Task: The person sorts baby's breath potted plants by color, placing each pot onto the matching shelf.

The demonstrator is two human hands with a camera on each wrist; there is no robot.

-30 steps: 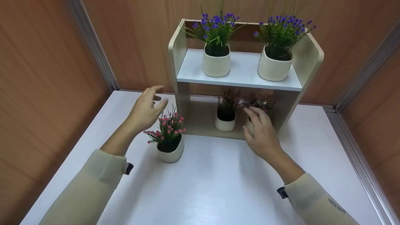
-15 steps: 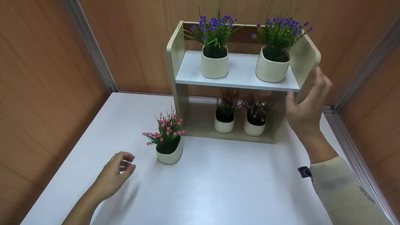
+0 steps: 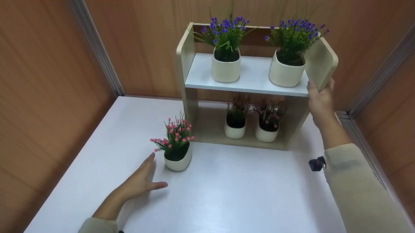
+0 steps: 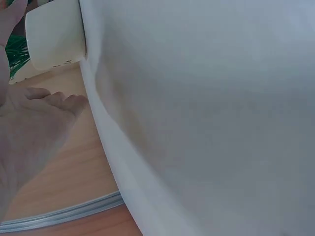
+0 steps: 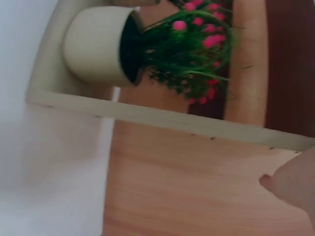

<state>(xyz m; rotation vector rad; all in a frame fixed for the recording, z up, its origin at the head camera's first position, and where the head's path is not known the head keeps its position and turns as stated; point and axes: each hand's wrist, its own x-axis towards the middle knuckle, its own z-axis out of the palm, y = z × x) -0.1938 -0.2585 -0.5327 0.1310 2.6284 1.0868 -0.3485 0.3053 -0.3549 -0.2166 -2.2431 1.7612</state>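
Note:
My right hand (image 3: 322, 104) grips the right side panel of a small two-tier shelf (image 3: 255, 66), with the thumb at the front edge and fingers around the outside. In the right wrist view, part of that hand (image 5: 294, 184) shows by the panel (image 5: 162, 118). My left hand (image 3: 137, 184), thumb and fingers spread apart, holds nothing. It is just left of and in front of a pink-flowered potted plant (image 3: 177, 160), which stands on the table beside the shelf. The left wrist view shows the white pot (image 4: 56, 34) close to the fingers.
Two purple-flowered potted plants (image 3: 226, 69) (image 3: 286, 72) stand on the upper tier. Two darker-looking potted plants (image 3: 235, 131) (image 3: 266, 133) sit on the lower tier, towards the right. The white table (image 3: 231, 191) is bounded by wood-look walls (image 3: 37, 84) with metal corner strips.
My right hand has left the lower-right pot and moved out to the shelf's right panel, now gripping it. My left hand drew back towards me, then opened wider near the pink-flowered plant.

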